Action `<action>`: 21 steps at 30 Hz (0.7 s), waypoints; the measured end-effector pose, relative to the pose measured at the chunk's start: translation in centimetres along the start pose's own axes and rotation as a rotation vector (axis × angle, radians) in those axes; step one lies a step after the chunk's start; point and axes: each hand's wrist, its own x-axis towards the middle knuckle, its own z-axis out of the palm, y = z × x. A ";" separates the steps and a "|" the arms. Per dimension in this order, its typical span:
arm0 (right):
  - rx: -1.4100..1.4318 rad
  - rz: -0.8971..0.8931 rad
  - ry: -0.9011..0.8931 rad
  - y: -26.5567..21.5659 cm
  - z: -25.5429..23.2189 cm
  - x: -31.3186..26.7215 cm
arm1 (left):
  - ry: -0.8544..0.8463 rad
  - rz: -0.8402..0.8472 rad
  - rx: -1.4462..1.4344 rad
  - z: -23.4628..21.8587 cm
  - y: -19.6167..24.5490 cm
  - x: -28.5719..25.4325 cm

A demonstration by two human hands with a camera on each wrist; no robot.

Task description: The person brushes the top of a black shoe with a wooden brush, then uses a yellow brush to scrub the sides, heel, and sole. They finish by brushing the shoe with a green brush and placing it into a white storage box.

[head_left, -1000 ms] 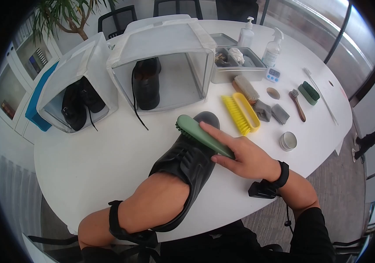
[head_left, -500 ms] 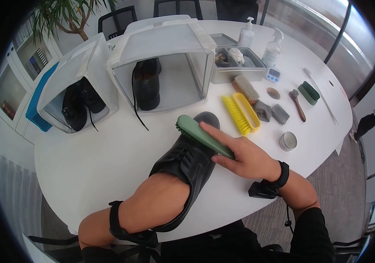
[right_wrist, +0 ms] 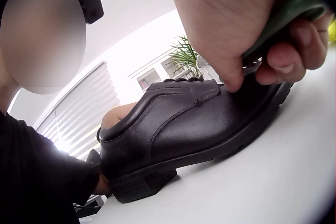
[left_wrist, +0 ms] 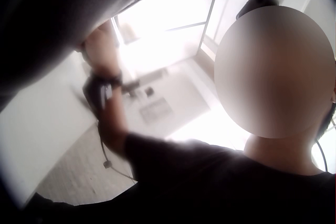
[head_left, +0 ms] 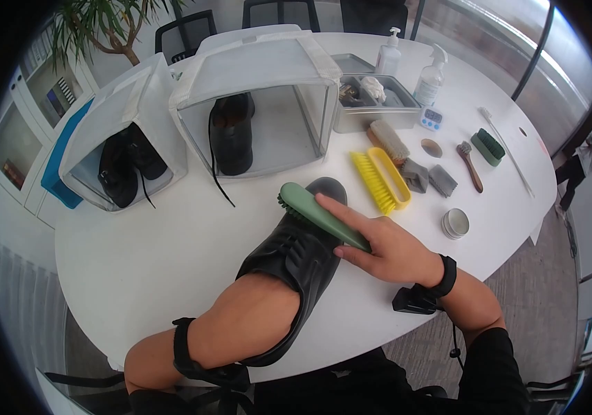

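Observation:
A black leather lace-up shoe point(head_left: 296, 256) lies slantwise near the front of the white table, toe pointing away. My left hand point(head_left: 261, 308) reaches into its opening, and its fingers are hidden inside. My right hand point(head_left: 403, 249) grips a green-handled brush point(head_left: 320, 214) across the toe area, index finger stretched along the handle. Dark bristles face down against the shoe upper. In the right wrist view, the curled fingers and thumb hold the green handle point(right_wrist: 289, 22) above the shoe's toe, and the shoe's side and heel point(right_wrist: 144, 184) show.
Two white fabric boxes point(head_left: 254, 52) hold other black shoes point(head_left: 230, 135). To the right lie a yellow brush point(head_left: 382, 180), more brushes, grey cloth-like pieces point(head_left: 442, 180) and a round tin point(head_left: 455, 223). Behind stand a metal tray point(head_left: 358, 121) and pump bottles point(head_left: 429, 76).
Both hands, the brush and the shoe keep the same position. Only a person in the background at the far right has moved.

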 end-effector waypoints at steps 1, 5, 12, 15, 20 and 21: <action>-0.001 -0.002 0.002 -0.1 -0.1 0.0 | 0.000 0.000 0.000 0.0 0.0 0.0; 0.055 0.168 -0.100 -1.1 -0.7 0.0 | 0.017 0.014 0.002 -0.1 0.2 0.2; 0.091 0.180 -0.104 -1.3 -0.7 0.0 | 0.096 0.020 -0.010 -0.1 0.4 0.4; 0.098 0.112 -0.051 -0.9 -0.4 -0.1 | -0.063 -0.027 -0.012 -0.7 0.2 0.1; 0.110 0.031 0.006 -0.5 -0.1 -0.2 | -0.094 -0.009 0.022 -0.5 0.1 -0.1; 0.143 0.088 -0.024 -1.0 -0.4 -0.2 | -0.032 0.024 0.013 -0.4 0.0 -0.1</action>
